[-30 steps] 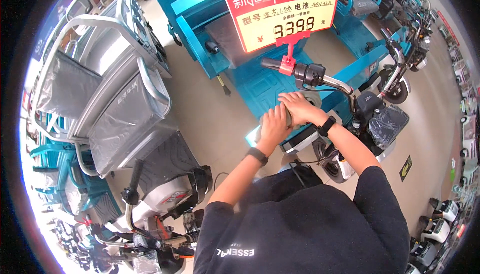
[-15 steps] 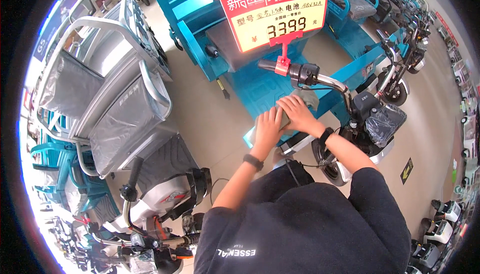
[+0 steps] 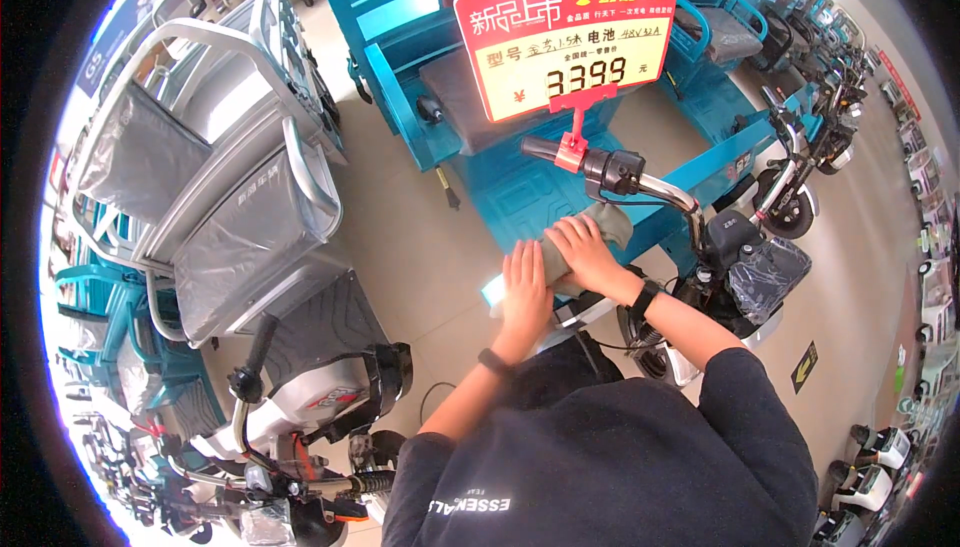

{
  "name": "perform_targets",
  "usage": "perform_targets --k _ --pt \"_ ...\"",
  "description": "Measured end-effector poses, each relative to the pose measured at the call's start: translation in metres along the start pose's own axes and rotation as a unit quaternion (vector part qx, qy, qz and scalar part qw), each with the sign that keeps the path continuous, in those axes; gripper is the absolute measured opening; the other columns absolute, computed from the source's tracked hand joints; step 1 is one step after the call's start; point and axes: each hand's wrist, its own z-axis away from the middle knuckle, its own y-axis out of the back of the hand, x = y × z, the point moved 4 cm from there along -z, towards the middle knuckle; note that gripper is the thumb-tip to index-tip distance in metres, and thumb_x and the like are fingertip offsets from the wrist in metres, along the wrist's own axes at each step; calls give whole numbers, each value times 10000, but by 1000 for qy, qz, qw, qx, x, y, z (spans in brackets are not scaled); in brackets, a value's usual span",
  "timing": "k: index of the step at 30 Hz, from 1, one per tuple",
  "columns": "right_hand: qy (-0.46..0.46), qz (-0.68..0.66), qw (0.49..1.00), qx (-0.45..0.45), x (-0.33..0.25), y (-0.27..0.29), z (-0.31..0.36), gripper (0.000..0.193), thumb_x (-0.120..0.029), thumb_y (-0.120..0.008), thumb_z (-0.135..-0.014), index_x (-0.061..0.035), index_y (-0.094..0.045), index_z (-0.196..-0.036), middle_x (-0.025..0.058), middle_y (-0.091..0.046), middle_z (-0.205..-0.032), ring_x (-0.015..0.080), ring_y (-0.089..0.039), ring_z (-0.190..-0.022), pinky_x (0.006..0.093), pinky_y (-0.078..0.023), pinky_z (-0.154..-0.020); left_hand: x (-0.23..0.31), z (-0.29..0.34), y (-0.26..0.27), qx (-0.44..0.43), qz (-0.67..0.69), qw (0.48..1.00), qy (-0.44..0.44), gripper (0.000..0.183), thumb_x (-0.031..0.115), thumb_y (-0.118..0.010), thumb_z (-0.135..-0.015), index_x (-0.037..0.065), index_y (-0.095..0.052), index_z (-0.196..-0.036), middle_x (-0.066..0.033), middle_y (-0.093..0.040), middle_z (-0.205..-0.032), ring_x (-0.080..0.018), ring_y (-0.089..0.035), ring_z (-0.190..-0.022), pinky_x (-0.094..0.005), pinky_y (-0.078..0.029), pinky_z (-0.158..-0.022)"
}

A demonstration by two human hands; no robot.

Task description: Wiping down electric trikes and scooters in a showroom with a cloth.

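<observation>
A grey-green cloth (image 3: 611, 224), folded or bunched up, is between my hands beside the footboard edge of a blue electric tricycle (image 3: 530, 187). The fingers of my left hand (image 3: 525, 292) curl over its near left end. Close beside it, my right hand (image 3: 588, 255) lies across the cloth's middle with bent fingers. My thumbs and the cloth's underside are hidden. Just beyond my hands, the tricycle's handlebar (image 3: 655, 185) carries a red clip (image 3: 572, 147) that holds up a red and yellow price sign (image 3: 565, 42).
At left stands a grey tricycle with a plastic-wrapped seat (image 3: 250, 247), its handlebar (image 3: 258, 352) reaching toward me. A plastic-wrapped headlight (image 3: 768, 277) is right of my right forearm. More vehicles line both sides. A yellow and black arrow marker (image 3: 804, 367) is on the floor.
My hands have moved slightly left and down in the picture and further apart, so more of the cloth shows between and beyond them. The view has shifted a little.
</observation>
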Motion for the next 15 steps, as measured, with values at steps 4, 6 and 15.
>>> perform_targets --k 4,6,15 --pt "42 -96 994 -31 6 3 -15 615 -250 -713 -573 -36 -459 -1090 130 -480 -1038 304 -420 -1047 438 -288 -940 -8 -6 -12 -42 -61 997 5 735 153 -689 -609 -50 -334 -1220 -165 -433 -1175 -302 -396 -1125 -417 -289 -963" --pt "78 -162 983 -42 8 6 -21 616 -345 -744 -495 -48 -496 -974 110 -506 -923 293 -460 -938 403 -339 -853 -9 -16 -11 -100 -49 993 23 747 197 -710 -590 -49 -354 -1198 -155 -459 -1118 -298 -427 -1080 -408 -321 -926" --pt "129 -173 976 -16 15 12 -20 652 -393 -744 -502 -28 -494 -980 124 -521 -969 302 -476 -959 398 -358 -861 -22 -31 -2 -47 123 991 -20 730 394 -720 -594 -20 -441 -1126 -138 -546 -917 -298 -538 -865 -388 -428 -732"
